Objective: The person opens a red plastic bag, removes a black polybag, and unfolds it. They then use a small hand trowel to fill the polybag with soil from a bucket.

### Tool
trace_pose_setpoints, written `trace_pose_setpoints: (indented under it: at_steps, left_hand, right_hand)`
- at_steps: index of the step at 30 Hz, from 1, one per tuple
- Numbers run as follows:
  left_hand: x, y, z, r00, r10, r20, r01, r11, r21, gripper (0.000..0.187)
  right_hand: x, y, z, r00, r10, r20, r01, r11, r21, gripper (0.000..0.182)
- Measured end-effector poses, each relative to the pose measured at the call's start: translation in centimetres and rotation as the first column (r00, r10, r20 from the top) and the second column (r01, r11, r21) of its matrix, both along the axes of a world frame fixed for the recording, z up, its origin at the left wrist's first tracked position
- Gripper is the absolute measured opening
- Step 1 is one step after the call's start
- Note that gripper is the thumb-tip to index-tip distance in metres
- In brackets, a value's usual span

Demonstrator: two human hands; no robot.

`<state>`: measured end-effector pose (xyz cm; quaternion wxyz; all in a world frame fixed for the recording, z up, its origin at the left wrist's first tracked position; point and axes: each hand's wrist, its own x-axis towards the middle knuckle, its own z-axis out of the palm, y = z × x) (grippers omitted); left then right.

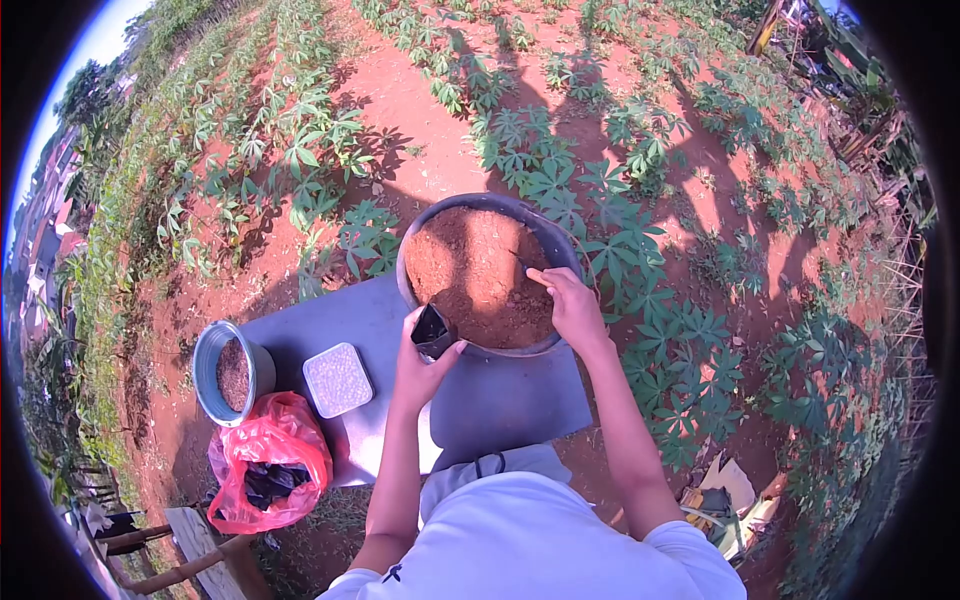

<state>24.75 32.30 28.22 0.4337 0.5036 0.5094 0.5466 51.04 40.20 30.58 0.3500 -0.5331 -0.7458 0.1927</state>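
My left hand [424, 368] grips a small black plastic bag [434, 330] with its mouth open, at the lower left rim of a large dark basin [560, 243]. Reddish-brown soil [470, 262] fills much of the basin. Over the basin's right side, my right hand [574, 304] is closed around the wooden handle of a small trowel [538, 276]. The trowel's dark blade points up and left at the soil; its tip is hard to make out.
The basin stands on a grey table [500, 400]. To its left are a white tub of pale granules [338, 380], a grey-blue bucket of brown material [207, 372] and a red plastic bag [312, 440] holding black plastic. Leafy plants [625, 250] grow close to the basin's right.
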Motion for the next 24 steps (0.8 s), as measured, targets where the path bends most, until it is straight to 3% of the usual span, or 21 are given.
trace_pose_setpoints:
  at_steps: [24]
  left_hand:
    - [-0.6,-1.2,-1.3,0.996,0.044,0.082,-0.038,0.997,-0.068,0.069]
  right_hand:
    - [-0.4,-6.6,2.4,0.997,0.065,-0.041,-0.066,0.998,-0.015,0.024]
